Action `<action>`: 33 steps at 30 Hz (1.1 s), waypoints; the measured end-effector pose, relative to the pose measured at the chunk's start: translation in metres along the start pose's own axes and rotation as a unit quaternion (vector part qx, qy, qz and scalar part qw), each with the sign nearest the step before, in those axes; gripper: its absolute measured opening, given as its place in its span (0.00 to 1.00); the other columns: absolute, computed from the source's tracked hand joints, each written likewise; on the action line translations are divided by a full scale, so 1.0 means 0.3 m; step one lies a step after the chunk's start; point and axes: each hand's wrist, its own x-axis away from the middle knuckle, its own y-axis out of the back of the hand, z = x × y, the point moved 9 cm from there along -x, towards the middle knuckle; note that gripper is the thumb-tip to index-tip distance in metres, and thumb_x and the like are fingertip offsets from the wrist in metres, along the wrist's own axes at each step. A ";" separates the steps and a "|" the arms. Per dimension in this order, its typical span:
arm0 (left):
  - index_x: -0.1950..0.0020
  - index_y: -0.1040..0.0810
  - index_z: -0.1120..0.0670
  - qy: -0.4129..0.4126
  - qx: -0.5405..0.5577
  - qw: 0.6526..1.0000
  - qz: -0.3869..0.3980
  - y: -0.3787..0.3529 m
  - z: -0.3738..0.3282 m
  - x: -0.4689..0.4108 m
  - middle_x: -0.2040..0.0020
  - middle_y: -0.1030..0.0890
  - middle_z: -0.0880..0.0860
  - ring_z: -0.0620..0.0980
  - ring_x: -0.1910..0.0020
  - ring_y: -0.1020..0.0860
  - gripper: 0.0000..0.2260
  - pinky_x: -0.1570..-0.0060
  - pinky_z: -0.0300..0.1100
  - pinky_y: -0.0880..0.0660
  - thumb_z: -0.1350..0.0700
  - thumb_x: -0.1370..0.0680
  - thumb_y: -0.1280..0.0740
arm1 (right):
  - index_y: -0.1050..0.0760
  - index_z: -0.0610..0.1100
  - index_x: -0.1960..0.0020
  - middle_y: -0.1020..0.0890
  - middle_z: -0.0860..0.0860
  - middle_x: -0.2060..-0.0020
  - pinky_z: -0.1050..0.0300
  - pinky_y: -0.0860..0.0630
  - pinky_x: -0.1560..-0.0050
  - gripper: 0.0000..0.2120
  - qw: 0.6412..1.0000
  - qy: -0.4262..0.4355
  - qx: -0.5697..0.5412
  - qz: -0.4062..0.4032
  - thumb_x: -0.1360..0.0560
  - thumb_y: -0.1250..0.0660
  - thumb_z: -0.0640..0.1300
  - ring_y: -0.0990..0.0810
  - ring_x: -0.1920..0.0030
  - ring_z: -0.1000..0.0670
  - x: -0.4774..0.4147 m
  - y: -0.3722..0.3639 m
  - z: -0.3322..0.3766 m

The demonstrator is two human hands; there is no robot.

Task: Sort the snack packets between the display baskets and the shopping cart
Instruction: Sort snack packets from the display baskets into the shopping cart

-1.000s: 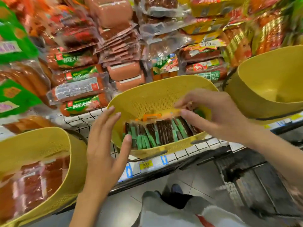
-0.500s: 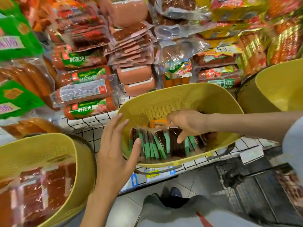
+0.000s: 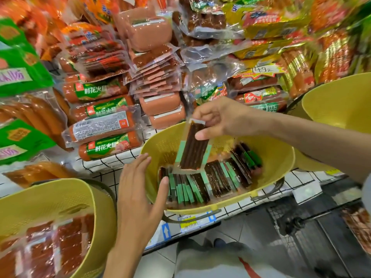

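While the basket (image 3: 281, 157) sits on the shelf (image 3: 112, 167) holding a row of packets (image 3: 200, 187), the left hand (image 3: 140, 193) lies open, fingers straight, at its left rim, and the right hand (image 3: 218, 117) pinches one dark packet (image 3: 192, 149) above it.

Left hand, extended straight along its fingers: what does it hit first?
Probably the left wall of the yellow perforated plastic basket, just beyond the fingertips of the open left hand; depth is unclear.
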 end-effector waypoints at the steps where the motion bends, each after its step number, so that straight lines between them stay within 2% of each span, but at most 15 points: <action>1: 0.29 0.33 0.52 -0.006 0.003 1.000 0.001 0.008 -0.027 -0.016 0.35 0.28 0.46 0.44 0.33 0.32 0.26 0.31 0.51 0.34 0.40 0.23 0.42 | 0.22 0.39 0.54 0.16 0.45 0.53 0.61 0.20 0.51 0.05 1.000 0.022 -0.008 0.006 0.29 0.29 0.34 0.16 0.51 0.52 -0.010 -0.015 0.052; 3: 0.31 0.36 0.35 0.003 0.073 0.997 0.015 0.013 -0.084 -0.060 0.40 0.27 0.32 0.31 0.39 0.30 0.22 0.38 0.31 0.33 0.35 0.25 0.41 | 0.21 0.44 0.55 0.16 0.49 0.54 0.62 0.22 0.46 0.06 0.998 0.064 0.010 0.020 0.29 0.28 0.35 0.18 0.50 0.54 -0.033 -0.058 0.141; 5: 0.38 0.34 0.28 0.030 0.163 0.986 0.013 0.000 -0.100 -0.104 0.47 0.22 0.33 0.30 0.47 0.24 0.17 0.52 0.25 0.29 0.39 0.25 0.35 | 0.21 0.47 0.56 0.18 0.51 0.57 0.63 0.23 0.46 0.06 0.995 0.099 0.030 0.003 0.29 0.28 0.38 0.19 0.53 0.56 -0.064 -0.083 0.187; 7: 0.42 0.27 0.37 0.051 0.218 0.975 -0.003 -0.012 -0.088 -0.127 0.54 0.19 0.39 0.39 0.52 0.20 0.12 0.55 0.32 0.25 0.48 0.24 0.31 | 0.22 0.42 0.55 0.19 0.46 0.58 0.58 0.22 0.49 0.01 0.993 0.101 -0.003 -0.058 0.26 0.30 0.39 0.21 0.57 0.52 -0.086 -0.063 0.164; 9: 0.44 0.24 0.44 0.082 0.265 0.961 0.003 -0.034 -0.063 -0.126 0.50 0.17 0.45 0.48 0.49 0.19 0.10 0.52 0.47 0.21 0.51 0.25 0.32 | 0.23 0.40 0.53 0.21 0.47 0.60 0.60 0.22 0.58 0.03 0.994 0.044 -0.014 -0.101 0.24 0.33 0.40 0.21 0.60 0.53 -0.082 -0.039 0.051; 11: 0.43 0.25 0.43 0.102 0.297 0.949 0.011 -0.047 -0.041 -0.114 0.45 0.18 0.50 0.54 0.45 0.19 0.12 0.48 0.57 0.22 0.52 0.26 0.33 | 0.25 0.39 0.47 0.22 0.49 0.57 0.62 0.24 0.57 0.11 0.991 -0.030 0.132 -0.017 0.24 0.34 0.47 0.21 0.55 0.51 -0.063 -0.093 -0.110; 14: 0.37 0.29 0.47 0.123 0.313 0.942 0.016 -0.054 -0.024 -0.111 0.39 0.21 0.52 0.57 0.40 0.22 0.18 0.42 0.60 0.25 0.51 0.26 0.33 | 0.34 0.38 0.33 0.27 0.45 0.40 0.53 0.27 0.41 0.36 0.880 -0.128 0.412 0.197 0.30 0.31 0.61 0.28 0.38 0.43 0.009 -0.211 -0.360; 16: 0.34 0.33 0.54 0.136 0.314 0.939 0.025 -0.065 -0.007 -0.111 0.37 0.24 0.53 0.57 0.37 0.24 0.20 0.40 0.61 0.27 0.53 0.24 0.33 | 0.38 0.40 0.29 0.31 0.45 0.35 0.48 0.32 0.38 0.43 0.846 -0.133 0.466 0.222 0.34 0.28 0.63 0.32 0.35 0.43 0.023 -0.229 -0.416; 18: 0.32 0.35 0.55 0.141 0.308 0.940 0.033 -0.071 0.003 -0.111 0.36 0.25 0.52 0.56 0.36 0.25 0.19 0.39 0.61 0.28 0.59 0.22 0.35 | 0.32 0.42 0.33 0.27 0.47 0.40 0.50 0.29 0.43 0.37 0.857 -0.117 0.466 0.188 0.35 0.27 0.61 0.28 0.40 0.45 0.000 -0.211 -0.416; 20: 0.33 0.35 0.51 0.135 0.301 0.943 0.040 -0.074 0.006 -0.113 0.37 0.24 0.48 0.51 0.36 0.25 0.19 0.37 0.59 0.28 0.64 0.21 0.36 | 0.28 0.42 0.42 0.24 0.51 0.49 0.55 0.27 0.47 0.25 0.887 -0.107 0.432 0.123 0.31 0.28 0.55 0.25 0.45 0.47 -0.031 -0.156 -0.385; 23: 0.35 0.37 0.41 0.142 0.306 0.941 0.037 -0.073 0.000 -0.122 0.41 0.24 0.40 0.44 0.37 0.25 0.23 0.37 0.56 0.26 0.67 0.20 0.39 | 0.28 0.45 0.54 0.25 0.57 0.57 0.61 0.26 0.50 0.05 0.960 -0.086 0.258 0.063 0.26 0.32 0.41 0.23 0.48 0.50 -0.050 -0.056 -0.290; 25: 0.39 0.37 0.36 0.159 0.321 0.933 0.037 -0.079 0.001 -0.132 0.45 0.23 0.34 0.41 0.41 0.23 0.23 0.41 0.55 0.24 0.66 0.19 0.41 | 0.26 0.44 0.56 0.22 0.56 0.58 0.61 0.25 0.50 0.04 0.988 -0.033 0.146 0.041 0.26 0.33 0.36 0.21 0.51 0.54 -0.052 0.009 -0.170; 28: 0.40 0.32 0.41 0.155 0.352 0.920 0.078 -0.115 -0.041 -0.146 0.44 0.22 0.36 0.40 0.41 0.23 0.08 0.44 0.54 0.23 0.50 0.18 0.42 | 0.21 0.46 0.55 0.18 0.57 0.58 0.63 0.23 0.49 0.04 0.997 0.029 0.063 0.029 0.28 0.29 0.40 0.19 0.53 0.59 -0.082 0.018 -0.023; 30: 0.36 0.31 0.47 0.166 0.374 0.905 0.115 -0.155 -0.057 -0.144 0.42 0.21 0.44 0.46 0.40 0.21 0.16 0.45 0.51 0.21 0.43 0.21 0.41 | 0.21 0.55 0.59 0.18 0.61 0.61 0.61 0.23 0.47 0.10 0.998 0.029 0.061 -0.015 0.31 0.25 0.41 0.19 0.55 0.59 -0.124 -0.006 0.002; 33: 0.34 0.33 0.52 0.165 0.354 0.916 0.093 -0.150 -0.051 -0.141 0.41 0.22 0.53 0.53 0.42 0.20 0.18 0.46 0.53 0.21 0.56 0.22 0.35 | 0.20 0.51 0.56 0.18 0.54 0.60 0.59 0.22 0.51 0.08 0.991 0.041 0.072 -0.109 0.32 0.24 0.43 0.20 0.56 0.54 -0.143 -0.007 -0.022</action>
